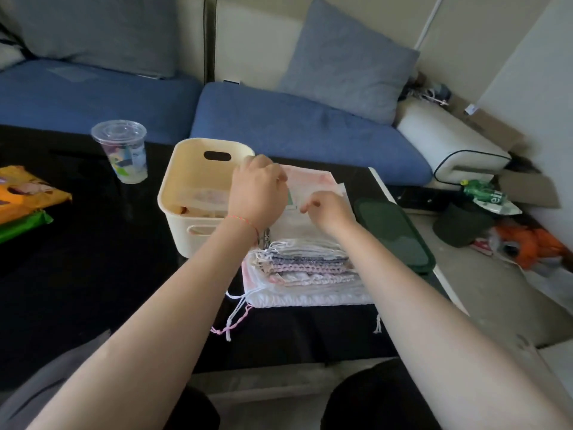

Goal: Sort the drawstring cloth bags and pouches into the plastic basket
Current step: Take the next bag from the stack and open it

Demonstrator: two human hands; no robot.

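Observation:
A cream plastic basket stands on the black table, with a pale pouch lying inside it. Right of the basket sits a stack of drawstring cloth bags in white, pink and grey, their cords trailing toward me. On top of the stack lies a pale pink bag. My left hand grips this top bag at its far left edge, beside the basket's rim. My right hand pinches the same bag near its right side. The fingertips of both hands are partly hidden.
A clear plastic cup with a lid stands left of the basket. Orange and green packets lie at the table's left edge. A dark green lid rests right of the stack. A blue sofa runs behind the table; clutter covers the floor at right.

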